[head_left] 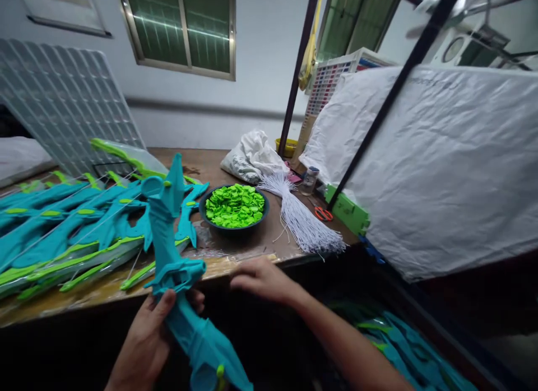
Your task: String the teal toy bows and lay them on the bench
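Print on the white sack (254,153) is too blurred to read, as is the faint lettering along the top of the white sheet (454,161). A black bowl (235,228) on the workbench (202,156) is heaped with lime-green plastic discs (235,203). Behind it, a yellow basin (291,148) shows beside a dark post (297,69); a clear jar (309,184) stands near 1 bundle of white cords (300,220). The left hand (147,335) grips 1 teal toy-bow body (185,318), tilted, at the bench's front edge. The right hand (263,279), near that edge, has bent fingers; I cannot tell whether they hold anything. Strung toy bows (79,217) overlap at left.
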`<state>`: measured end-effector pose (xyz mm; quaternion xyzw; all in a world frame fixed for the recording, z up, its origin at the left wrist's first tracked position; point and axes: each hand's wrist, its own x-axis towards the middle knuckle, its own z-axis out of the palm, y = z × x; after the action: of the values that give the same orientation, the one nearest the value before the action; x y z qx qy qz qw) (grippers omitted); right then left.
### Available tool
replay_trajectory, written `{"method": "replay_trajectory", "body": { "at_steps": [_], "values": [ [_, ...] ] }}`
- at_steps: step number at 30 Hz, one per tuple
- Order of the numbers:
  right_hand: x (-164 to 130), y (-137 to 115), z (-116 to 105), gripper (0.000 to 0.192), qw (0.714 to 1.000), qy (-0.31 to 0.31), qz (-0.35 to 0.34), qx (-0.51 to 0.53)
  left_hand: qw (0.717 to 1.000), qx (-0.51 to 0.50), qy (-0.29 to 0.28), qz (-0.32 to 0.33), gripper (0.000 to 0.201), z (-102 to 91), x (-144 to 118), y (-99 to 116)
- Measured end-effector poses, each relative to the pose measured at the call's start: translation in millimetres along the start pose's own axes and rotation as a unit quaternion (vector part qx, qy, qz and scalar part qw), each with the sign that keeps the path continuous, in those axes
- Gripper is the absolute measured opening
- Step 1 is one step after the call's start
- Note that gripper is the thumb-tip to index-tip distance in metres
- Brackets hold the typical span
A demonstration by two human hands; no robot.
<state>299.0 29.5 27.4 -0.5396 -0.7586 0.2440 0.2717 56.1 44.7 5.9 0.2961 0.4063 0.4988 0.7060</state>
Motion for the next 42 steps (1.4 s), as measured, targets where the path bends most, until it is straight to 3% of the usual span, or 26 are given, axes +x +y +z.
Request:
{"method": "replay_trajectory", "body": {
  "at_steps": [3, 6, 9, 13, 19, 24, 26, 29, 32, 38, 42],
  "values": [
    [58.3, 41.3, -39.4, 0.021, 0.989, 0.074, 0.081, -0.104, 1.000, -0.008, 0.027, 0.010, 0.052, -12.5, 7.6, -0.5],
    [121.0, 74.7, -62.1, 0.017, 0.967, 0.075, 0.137, -0.201, 0.999, -0.015, 0.028, 0.007, 0.048, -13.0, 20.3, -6.6],
    [166.6, 97.1, -62.8, 0.022, 0.948, 0.029, 0.173, -0.266, 0.999, -0.031, 0.029, 0.006, 0.045, -8.2, 31.2, -14.5],
    [186.3, 115.5, -49.1, 0.025, 0.939, -0.003, 0.178, -0.294, 0.999, -0.046, 0.019, -0.001, 0.043, -2.4, 35.7, -21.0],
    [176.5, 112.4, -48.9, 0.017, 0.955, 0.088, 0.111, -0.262, 0.998, -0.065, 0.004, 0.006, 0.041, 0.0, 37.4, -29.6],
    [147.5, 56.0, -41.8, 0.018, 0.972, 0.147, 0.000, -0.181, 0.998, -0.054, -0.008, 0.027, 0.035, 4.4, 35.0, -38.5],
    [127.4, 25.3, -32.3, 0.017, 0.981, 0.131, -0.053, -0.134, 0.998, -0.046, -0.006, 0.032, 0.035, 7.0, 32.0, -40.5],
    [93.6, -15.8, -17.2, 0.017, 0.988, 0.048, -0.145, -0.017, 0.998, -0.037, -0.001, 0.045, 0.039, 9.3, 25.7, -41.7],
    [65.1, -41.1, -5.9, 0.026, 0.984, -0.033, -0.170, 0.027, 0.997, -0.031, -0.009, 0.074, 0.040, 9.9, 18.3, -41.3],
    [42.5, -57.3, 1.3, 0.010, 0.987, 0.000, -0.160, -0.027, 0.995, -0.010, -0.029, 0.099, 0.035, 13.8, -0.1, -37.3],
    [36.8, -65.2, 0.5, 0.017, 0.981, 0.039, -0.185, -0.044, 0.993, 0.024, -0.036, 0.109, 0.035, 17.8, -12.3, -33.3]
  ]
}}
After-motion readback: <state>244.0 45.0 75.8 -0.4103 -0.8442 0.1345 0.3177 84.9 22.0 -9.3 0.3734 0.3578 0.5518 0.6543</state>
